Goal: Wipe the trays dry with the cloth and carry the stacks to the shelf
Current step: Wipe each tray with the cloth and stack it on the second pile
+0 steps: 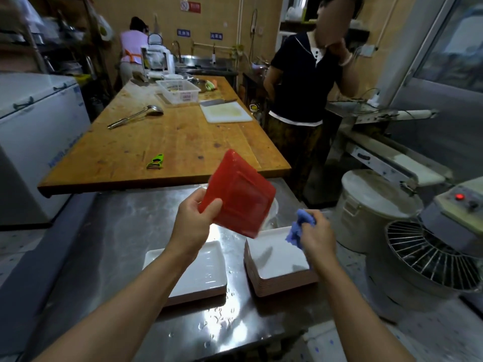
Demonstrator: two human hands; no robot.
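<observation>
My left hand (194,220) grips a red tray (240,194) by its near corner and holds it tilted in the air above the steel table (115,231). My right hand (315,235) holds a crumpled blue cloth (299,227) just right of the red tray, apart from it. Below the cloth a tall stack of white trays (277,262) sits on the table. A low stack of white trays (201,273) lies to its left, partly hidden by my left forearm. The steel surface between the stacks is wet.
A wooden worktable (162,147) beyond carries a green peeler (155,161), a ladle (136,116), a cutting board (224,112) and a white basket (179,91). A person (303,87) stands at its right end. A lidded bucket (371,205) and a mixer (439,246) stand right; a freezer (39,142) left.
</observation>
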